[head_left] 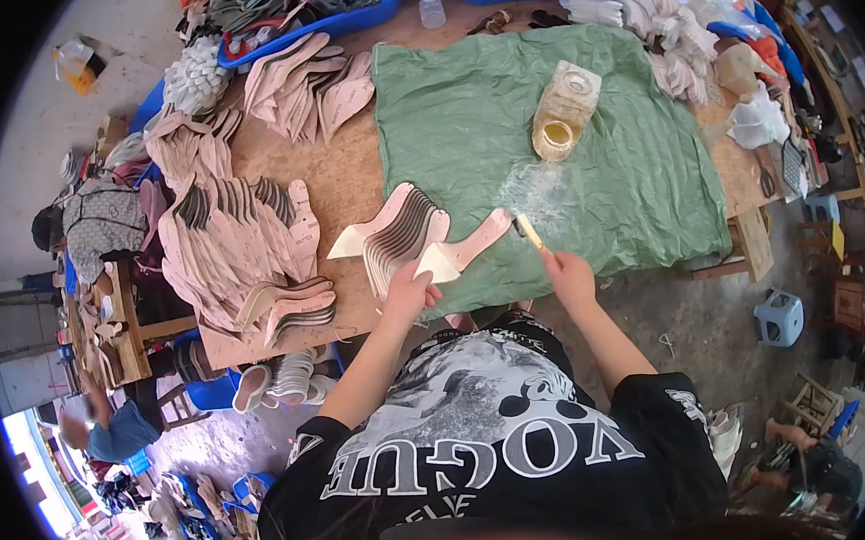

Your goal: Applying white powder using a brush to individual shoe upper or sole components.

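My left hand point(410, 293) grips a pink shoe insole point(473, 246) by its pale, wider end. The narrow end points up and to the right over a green cloth point(485, 93). In my right hand point(569, 280) is a small brush point(529, 232) with a light yellow handle, its head close beside that narrow end; whether they touch I cannot tell. Left of the held insole lies a fanned stack of similar insoles point(402, 230), dark between the layers. Farther off on the cloth sits a stained glue pot point(568, 99) with yellowish contents at its round mouth, near a whitish smear point(538, 192).
More insole stacks point(244, 242) cover the left of the wooden table point(344, 174). Blue trays point(339, 25) of materials and a squeeze bottle point(432, 9) line the far side. Scissors point(766, 181) lie at the right. A blue stool point(779, 318) stands on the floor.
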{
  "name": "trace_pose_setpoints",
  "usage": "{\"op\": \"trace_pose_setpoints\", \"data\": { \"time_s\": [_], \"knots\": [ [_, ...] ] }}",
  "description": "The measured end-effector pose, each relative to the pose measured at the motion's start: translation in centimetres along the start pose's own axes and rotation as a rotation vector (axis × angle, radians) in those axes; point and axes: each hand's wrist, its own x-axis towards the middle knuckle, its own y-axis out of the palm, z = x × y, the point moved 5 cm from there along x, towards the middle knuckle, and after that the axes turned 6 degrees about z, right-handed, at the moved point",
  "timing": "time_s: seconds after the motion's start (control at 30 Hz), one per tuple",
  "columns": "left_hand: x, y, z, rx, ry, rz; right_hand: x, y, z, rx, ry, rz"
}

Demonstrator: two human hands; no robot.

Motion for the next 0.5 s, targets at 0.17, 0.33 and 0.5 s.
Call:
{"op": "trace_pose_setpoints", "data": {
  "time_s": [0.17,0.33,0.5],
  "knots": [
    [-3.5,-1.1,-4.0,-0.229,0.248,-0.017,-2.9,-5.2,7.8,0.404,-0.182,0.006],
    [-7.3,-0.8,-8.7,-0.379,0.486,-0.041,-5.0,-6.6,15.4,0.279,-0.422,0.083],
    [-9.6,-1.7,-10.2,-0.403,0.665,-0.072,-3.9,-8.6,18.9,0.045,-0.571,-0.074]
  ]
}}
